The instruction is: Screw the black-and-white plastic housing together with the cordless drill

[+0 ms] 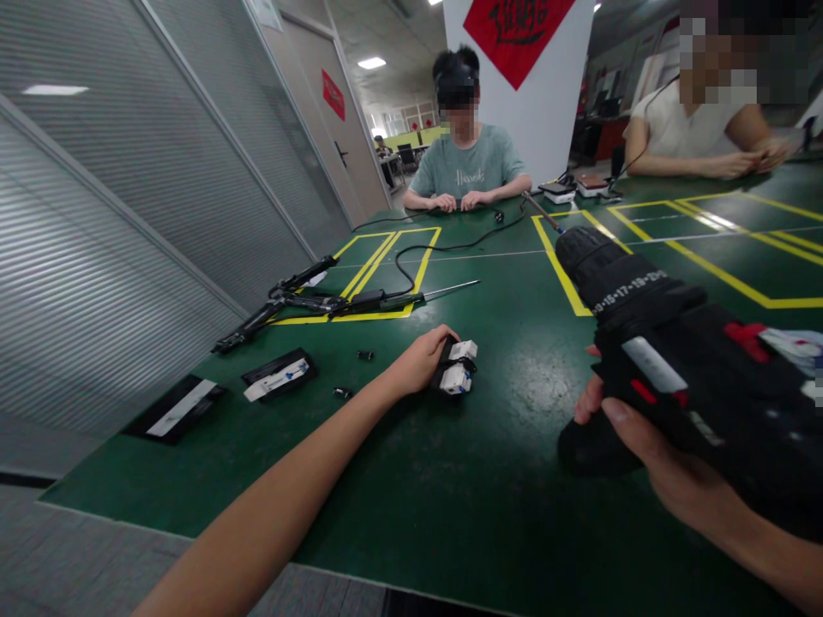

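Observation:
My left hand [419,362] is closed around a small black-and-white block-shaped part [458,377] with blue bits, low over the table. My right hand [633,428] grips a black cordless drill [662,317] by its handle. The drill's long thin bit [542,211] points forward and to the left, apart from the part. Left of my left hand lie two small dark pieces, one farther off [365,355] and one nearer [342,392]. A black shell with a white strip and blue bits [279,377] rests beyond them, beside a flat black piece with a white strip [180,408].
On the green table [489,514], a jointed black frame [283,302] lies at the left. Near it is a long metal rod [453,290]. A black cable [443,248] runs back toward a seated person [469,163]. Another person [700,128] sits at the right. White boxes [558,194] stand at the far edge.

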